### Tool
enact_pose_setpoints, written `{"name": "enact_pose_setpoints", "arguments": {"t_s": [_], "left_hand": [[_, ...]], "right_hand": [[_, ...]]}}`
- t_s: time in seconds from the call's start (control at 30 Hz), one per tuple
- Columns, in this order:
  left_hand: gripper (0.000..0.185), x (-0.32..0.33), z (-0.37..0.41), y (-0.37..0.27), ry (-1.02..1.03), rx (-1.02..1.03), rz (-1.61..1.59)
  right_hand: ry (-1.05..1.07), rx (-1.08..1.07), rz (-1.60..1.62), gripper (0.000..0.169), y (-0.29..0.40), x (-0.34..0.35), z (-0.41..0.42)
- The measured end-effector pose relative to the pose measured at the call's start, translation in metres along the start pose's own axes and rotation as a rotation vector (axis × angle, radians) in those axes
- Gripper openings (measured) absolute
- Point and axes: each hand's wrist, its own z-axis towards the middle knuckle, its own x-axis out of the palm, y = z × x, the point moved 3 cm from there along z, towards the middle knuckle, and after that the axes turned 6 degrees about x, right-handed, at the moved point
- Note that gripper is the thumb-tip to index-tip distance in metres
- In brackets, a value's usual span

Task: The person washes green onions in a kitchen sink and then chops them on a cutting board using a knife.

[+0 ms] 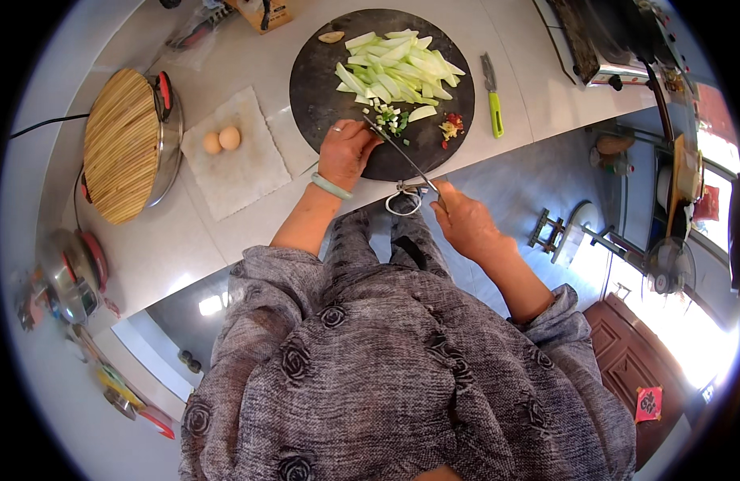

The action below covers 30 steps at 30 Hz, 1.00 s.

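Observation:
On a round dark cutting board (321, 120), my left hand (344, 153) has its fingers bunched over a thin green scallion (310, 168), mostly hidden under the palm. My right hand (469, 219) grips the handle of a kitchen knife (400, 149), seen nearly edge-on. The blade's tip end lies right beside my left fingertips. Chopped scallion pieces (391, 117) are just beyond the blade. Behind them is a heap of pale green vegetable slices (400, 63), with one slice (422, 113) apart. Chopped red chili and yellowish bits (451, 127) sit at the board's right.
A green-handled peeler (495, 111) lies right of the board, with a gas stove (610, 69) farther right. Two eggs (221, 139) rest on a paper sheet (243, 174) at left. Beyond stands an electric pot (171, 144) under a slatted lid (120, 147). A metal loop (404, 211) hangs at the counter's edge.

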Motion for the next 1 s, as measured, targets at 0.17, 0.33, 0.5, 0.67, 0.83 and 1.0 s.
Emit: {"name": "enact_pose_setpoints", "arguments": {"t_s": [0.17,0.33,0.5,0.67,0.83,1.0], "left_hand": [[0.012,0.002,-0.003,0.004,0.018,-0.030,-0.067],[0.011,0.003,-0.005,0.007,0.004,-0.040,-0.038],[0.010,0.005,-0.005,0.006,0.003,-0.043,-0.027],[0.011,0.002,-0.008,0.004,0.021,0.027,0.030],[0.011,0.000,-0.006,0.002,0.035,0.071,0.016],[0.014,-0.005,-0.006,-0.001,0.094,0.052,0.062]], "right_hand": [[0.036,0.019,-0.046,0.030,0.000,0.002,0.002],[0.033,-0.035,-0.068,0.021,0.007,-0.002,0.018],[-0.084,-0.138,-0.044,0.025,-0.003,0.012,0.022],[-0.141,-0.141,0.028,0.028,-0.010,0.021,0.023],[-0.117,-0.055,0.204,0.029,-0.016,0.021,0.019],[-0.130,-0.136,0.208,0.031,-0.006,0.006,0.003]]}}
